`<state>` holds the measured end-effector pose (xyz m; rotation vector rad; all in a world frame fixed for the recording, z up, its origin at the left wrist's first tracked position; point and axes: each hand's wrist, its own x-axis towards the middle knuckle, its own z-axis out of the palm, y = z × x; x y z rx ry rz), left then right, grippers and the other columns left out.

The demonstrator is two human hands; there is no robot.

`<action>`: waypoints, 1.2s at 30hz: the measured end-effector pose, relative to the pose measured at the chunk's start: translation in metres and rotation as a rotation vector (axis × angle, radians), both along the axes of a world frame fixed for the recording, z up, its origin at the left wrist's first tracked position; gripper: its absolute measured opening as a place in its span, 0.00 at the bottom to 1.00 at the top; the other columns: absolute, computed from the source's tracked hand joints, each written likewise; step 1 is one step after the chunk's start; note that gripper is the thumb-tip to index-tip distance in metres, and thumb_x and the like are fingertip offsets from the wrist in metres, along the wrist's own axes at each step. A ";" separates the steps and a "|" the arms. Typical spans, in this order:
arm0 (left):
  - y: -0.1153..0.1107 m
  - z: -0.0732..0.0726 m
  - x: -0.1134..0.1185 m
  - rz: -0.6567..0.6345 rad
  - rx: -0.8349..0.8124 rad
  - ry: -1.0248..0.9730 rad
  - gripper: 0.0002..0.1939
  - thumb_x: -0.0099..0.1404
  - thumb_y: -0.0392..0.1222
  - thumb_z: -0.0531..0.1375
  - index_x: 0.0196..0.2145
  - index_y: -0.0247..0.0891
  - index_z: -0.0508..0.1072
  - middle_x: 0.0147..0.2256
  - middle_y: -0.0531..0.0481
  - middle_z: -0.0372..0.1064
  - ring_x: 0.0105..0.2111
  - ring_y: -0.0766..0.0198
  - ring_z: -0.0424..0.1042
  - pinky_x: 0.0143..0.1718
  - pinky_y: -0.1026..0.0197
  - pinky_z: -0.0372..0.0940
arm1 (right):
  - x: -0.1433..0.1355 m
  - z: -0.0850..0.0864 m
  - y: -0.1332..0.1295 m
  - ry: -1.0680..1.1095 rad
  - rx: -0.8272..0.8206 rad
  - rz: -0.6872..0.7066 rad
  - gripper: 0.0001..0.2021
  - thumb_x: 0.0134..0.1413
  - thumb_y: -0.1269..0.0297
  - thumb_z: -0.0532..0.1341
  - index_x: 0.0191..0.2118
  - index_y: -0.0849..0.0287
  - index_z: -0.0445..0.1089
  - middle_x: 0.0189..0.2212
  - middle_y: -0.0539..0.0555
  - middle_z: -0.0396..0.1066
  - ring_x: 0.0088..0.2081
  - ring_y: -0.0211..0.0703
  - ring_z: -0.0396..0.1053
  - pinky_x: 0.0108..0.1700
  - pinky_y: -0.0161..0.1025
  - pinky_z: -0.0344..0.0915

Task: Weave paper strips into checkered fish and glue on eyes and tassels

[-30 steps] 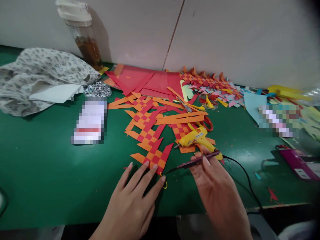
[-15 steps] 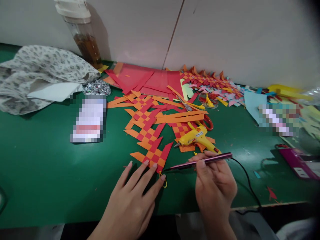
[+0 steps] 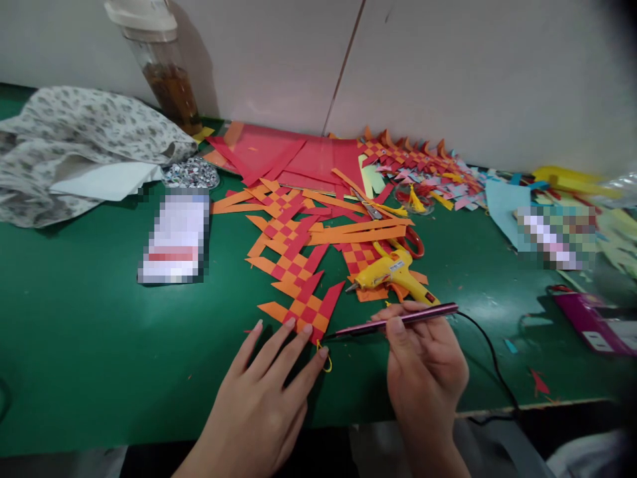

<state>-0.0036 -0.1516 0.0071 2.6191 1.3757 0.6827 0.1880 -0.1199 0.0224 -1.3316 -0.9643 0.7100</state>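
My left hand [image 3: 269, 385] lies palm down with its fingers spread, fingertips on the lower end of a red-and-orange woven paper piece [image 3: 306, 312]. A small yellow thread loop [image 3: 327, 364] sticks out of the paper's bottom corner, beside my left thumb. In my right hand [image 3: 428, 372] is a slim pink pen-shaped tool [image 3: 413, 318] with a black cord [image 3: 490, 345]. Its dark tip touches or nearly touches the corner by the loop; I cannot tell which. More woven pieces lie in a column above my left fingers.
A yellow glue gun [image 3: 391, 271] lies beyond my right hand, near red-handled scissors [image 3: 414, 242] and orange paper strips [image 3: 368, 232]. Red sheets [image 3: 298, 156] lie at the wall. Left are a phone [image 3: 176, 236], patterned cloth [image 3: 89, 126] and a bottle [image 3: 174, 93]. A purple pouch [image 3: 592, 322] is right.
Almost nothing differs. My right hand and the pen-shaped tool have shifted very slightly to the left; my left hand stays in place on the woven paper.
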 end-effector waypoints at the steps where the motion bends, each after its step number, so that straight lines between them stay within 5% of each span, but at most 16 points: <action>1: 0.000 0.000 0.000 -0.005 0.003 -0.002 0.19 0.67 0.45 0.55 0.55 0.48 0.68 0.56 0.51 0.66 0.58 0.57 0.61 0.63 0.50 0.40 | 0.000 0.000 0.000 -0.009 -0.001 0.001 0.08 0.52 0.66 0.65 0.39 0.56 0.69 0.31 0.49 0.71 0.33 0.40 0.73 0.38 0.38 0.70; 36: 0.000 0.000 0.000 0.003 0.001 -0.032 0.18 0.67 0.45 0.54 0.54 0.47 0.69 0.55 0.51 0.67 0.57 0.56 0.62 0.63 0.51 0.40 | 0.000 -0.002 0.001 0.024 0.011 0.002 0.07 0.52 0.67 0.65 0.38 0.55 0.69 0.30 0.49 0.71 0.34 0.39 0.73 0.38 0.37 0.70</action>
